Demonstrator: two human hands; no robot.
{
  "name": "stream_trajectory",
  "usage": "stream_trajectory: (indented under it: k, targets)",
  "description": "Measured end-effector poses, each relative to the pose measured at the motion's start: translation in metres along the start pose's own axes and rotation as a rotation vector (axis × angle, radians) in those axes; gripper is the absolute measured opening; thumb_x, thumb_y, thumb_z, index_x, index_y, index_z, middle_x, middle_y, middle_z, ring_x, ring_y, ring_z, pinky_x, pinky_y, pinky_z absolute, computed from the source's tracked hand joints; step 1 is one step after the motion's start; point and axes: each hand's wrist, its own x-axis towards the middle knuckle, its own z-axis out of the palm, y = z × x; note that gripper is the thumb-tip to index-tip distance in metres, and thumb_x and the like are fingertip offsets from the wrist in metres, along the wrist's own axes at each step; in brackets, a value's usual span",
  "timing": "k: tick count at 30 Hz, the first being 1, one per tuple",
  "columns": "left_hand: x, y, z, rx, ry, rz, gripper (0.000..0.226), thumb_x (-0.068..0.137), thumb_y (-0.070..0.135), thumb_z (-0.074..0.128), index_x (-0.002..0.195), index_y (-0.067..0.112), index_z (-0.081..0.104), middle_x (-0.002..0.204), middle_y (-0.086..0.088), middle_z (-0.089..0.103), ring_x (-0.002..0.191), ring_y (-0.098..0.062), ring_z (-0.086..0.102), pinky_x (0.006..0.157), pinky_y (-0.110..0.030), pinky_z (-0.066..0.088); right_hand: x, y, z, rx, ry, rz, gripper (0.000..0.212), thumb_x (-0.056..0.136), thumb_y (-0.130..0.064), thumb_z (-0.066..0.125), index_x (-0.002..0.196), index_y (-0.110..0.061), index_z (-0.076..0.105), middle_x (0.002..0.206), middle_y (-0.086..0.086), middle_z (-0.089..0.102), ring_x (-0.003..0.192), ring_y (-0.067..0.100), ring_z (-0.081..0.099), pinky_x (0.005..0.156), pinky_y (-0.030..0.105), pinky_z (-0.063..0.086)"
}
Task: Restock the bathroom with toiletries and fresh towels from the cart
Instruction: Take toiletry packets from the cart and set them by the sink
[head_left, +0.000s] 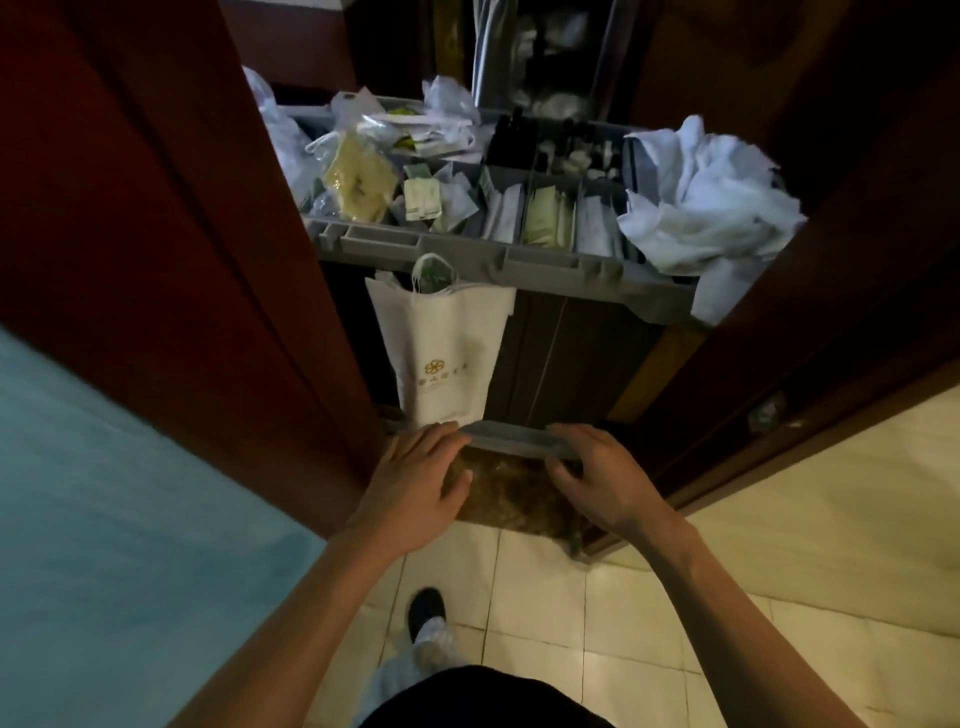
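The housekeeping cart (467, 257) stands in the doorway ahead, its grey top tray split into compartments of packaged toiletries (545, 223) and dark small bottles (519, 137). Crumpled white towels (696, 208) are heaped on the tray's right end. Both my hands are at the grey bar (511, 439) on the cart's low near edge. My left hand (421, 478) lies over the bar's left end with fingers nearly straight. My right hand (597, 478) curls round the bar's right end, thumb underneath.
A white paper bag (441, 353) with a gold logo hangs from the cart's front. Dark red door frames (208, 260) close in on both sides. A blue wall is at left, cream floor tiles (571, 623) lie below, and my shoe (426, 608) shows.
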Motion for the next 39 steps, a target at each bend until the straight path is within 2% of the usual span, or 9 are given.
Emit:
stream_trajectory:
  k: [5,11,14,20,25,27,33,39]
  targets:
    - [0.068,-0.018,-0.036,-0.032,-0.055,0.086,0.048,0.104,0.041,0.045,0.15,0.031,0.039,0.158,0.011,0.033,0.147,-0.01,0.023,0.125,-0.041,0.02,0.043,-0.017,-0.02,-0.017,0.063,0.069,0.05,0.101,-0.042,0.053,0.148,-0.026,0.046,0.148,-0.005,0.05,0.139,0.015,0.044,0.117,0.037,0.038]
    - [0.144,-0.026,-0.06,0.006,-0.069,0.198,0.05,0.104,0.044,0.041,0.152,0.031,0.038,0.161,0.01,0.03,0.149,-0.009,0.024,0.124,-0.036,0.012,0.083,-0.021,-0.049,-0.033,0.128,0.107,0.051,0.101,-0.043,0.053,0.149,-0.026,0.045,0.151,-0.003,0.048,0.142,0.016,0.041,0.119,0.04,0.035]
    - [0.176,-0.026,-0.063,0.042,-0.067,0.231,0.051,0.104,0.044,0.041,0.152,0.03,0.038,0.161,0.009,0.03,0.149,-0.01,0.024,0.125,-0.039,0.016,0.108,-0.017,-0.061,-0.016,0.153,0.091,0.05,0.101,-0.042,0.053,0.148,-0.025,0.046,0.15,-0.002,0.05,0.14,0.017,0.043,0.117,0.039,0.037]
    - [0.235,-0.019,-0.063,0.078,-0.062,0.238,0.05,0.103,0.043,0.043,0.151,0.028,0.039,0.159,0.007,0.034,0.148,-0.014,0.028,0.123,-0.04,0.019,0.155,0.011,-0.086,-0.023,0.193,0.08,0.05,0.1,-0.038,0.057,0.147,-0.023,0.048,0.148,-0.001,0.053,0.139,0.017,0.045,0.115,0.042,0.04]
    - [0.282,-0.006,-0.063,0.093,-0.053,0.253,0.048,0.102,0.038,0.045,0.149,0.026,0.043,0.156,0.004,0.04,0.146,-0.016,0.033,0.121,-0.039,0.021,0.198,0.041,-0.113,-0.007,0.172,0.119,0.049,0.102,-0.041,0.054,0.148,-0.027,0.045,0.15,-0.004,0.049,0.141,0.016,0.04,0.118,0.039,0.034]
    - [0.302,-0.004,-0.062,0.113,-0.049,0.247,0.048,0.102,0.037,0.046,0.148,0.025,0.043,0.157,0.001,0.04,0.146,-0.018,0.034,0.122,-0.039,0.02,0.214,0.052,-0.12,0.021,0.181,0.106,0.048,0.101,-0.04,0.055,0.147,-0.027,0.047,0.147,-0.005,0.051,0.139,0.016,0.043,0.117,0.04,0.036]
    - [0.347,0.009,-0.051,0.102,-0.035,0.232,0.05,0.103,0.039,0.048,0.151,0.028,0.041,0.16,0.001,0.036,0.15,-0.019,0.029,0.122,-0.039,0.014,0.261,0.082,-0.136,0.008,0.179,0.053,0.043,0.1,-0.037,0.054,0.141,-0.024,0.054,0.137,-0.001,0.06,0.127,0.017,0.053,0.107,0.039,0.045]
    - [0.376,0.014,-0.051,0.113,-0.085,0.228,0.053,0.104,0.037,0.046,0.155,0.027,0.033,0.164,0.001,0.028,0.153,-0.019,0.017,0.126,-0.044,0.012,0.286,0.098,-0.14,-0.023,0.137,0.118,0.047,0.1,-0.035,0.055,0.144,-0.018,0.051,0.143,0.004,0.056,0.133,0.022,0.047,0.112,0.042,0.04]
